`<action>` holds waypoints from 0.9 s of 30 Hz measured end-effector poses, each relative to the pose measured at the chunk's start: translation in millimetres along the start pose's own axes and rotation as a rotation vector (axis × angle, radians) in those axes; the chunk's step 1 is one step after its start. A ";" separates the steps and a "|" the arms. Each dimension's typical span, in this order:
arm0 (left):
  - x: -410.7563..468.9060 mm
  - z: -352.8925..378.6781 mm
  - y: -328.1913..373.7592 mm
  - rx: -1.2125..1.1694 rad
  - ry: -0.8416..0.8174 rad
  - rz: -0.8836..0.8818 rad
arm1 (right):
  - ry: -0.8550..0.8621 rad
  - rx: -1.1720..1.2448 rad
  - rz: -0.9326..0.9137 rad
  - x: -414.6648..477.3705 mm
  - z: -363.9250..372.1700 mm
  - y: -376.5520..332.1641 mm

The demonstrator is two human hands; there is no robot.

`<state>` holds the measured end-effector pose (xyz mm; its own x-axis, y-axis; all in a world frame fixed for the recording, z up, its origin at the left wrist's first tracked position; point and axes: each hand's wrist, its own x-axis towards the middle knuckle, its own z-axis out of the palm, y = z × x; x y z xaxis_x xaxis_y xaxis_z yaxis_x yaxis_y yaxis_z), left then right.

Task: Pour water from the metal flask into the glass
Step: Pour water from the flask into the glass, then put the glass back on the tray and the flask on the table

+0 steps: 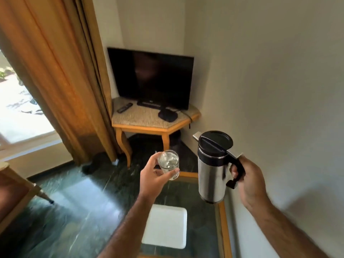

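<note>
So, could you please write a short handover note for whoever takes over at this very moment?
Left hand: holds the glass in the air, upright; there seems to be some water in it.
Right hand: grips the metal flask by its black handle, upright, beside the glass, lid on top.
Done: some pouring, apparently.
Left: top up if needed, then set both down, perhaps by the white tray on the glass table below.

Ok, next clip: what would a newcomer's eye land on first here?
The two raised hands mid-frame: the left hand holds a clear glass with some water in it, and the right hand grips the handle of an upright metal flask. Behind them, a dark TV stands on a corner table, beside an orange curtain.
</note>
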<state>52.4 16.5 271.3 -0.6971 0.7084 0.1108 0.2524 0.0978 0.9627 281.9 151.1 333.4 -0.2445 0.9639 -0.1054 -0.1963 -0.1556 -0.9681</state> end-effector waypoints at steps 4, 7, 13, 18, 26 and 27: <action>-4.6 6.3 -60.7 0.064 -0.040 -0.051 | 0.032 0.033 0.064 2.6 -15.2 61.7; -9.6 14.5 -111.5 0.127 -0.063 -0.105 | 0.105 0.047 0.104 2.6 -30.7 117.3; -26.9 33.2 -214.6 0.182 -0.085 -0.196 | 0.281 0.153 0.152 0.2 -60.2 210.0; -41.5 54.1 -285.6 0.218 -0.124 -0.253 | 0.309 0.165 0.152 9.7 -87.0 282.2; -49.4 82.3 -372.0 0.274 -0.180 -0.385 | 0.344 0.188 0.186 22.6 -106.7 346.1; -51.8 86.0 -381.7 0.275 -0.177 -0.395 | 0.359 0.175 0.184 23.9 -107.5 352.5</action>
<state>49.8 2.6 -123.1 -0.6565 0.6853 -0.3152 0.1762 0.5456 0.8193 308.9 142.6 -34.8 0.0495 0.9257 -0.3749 -0.3457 -0.3363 -0.8760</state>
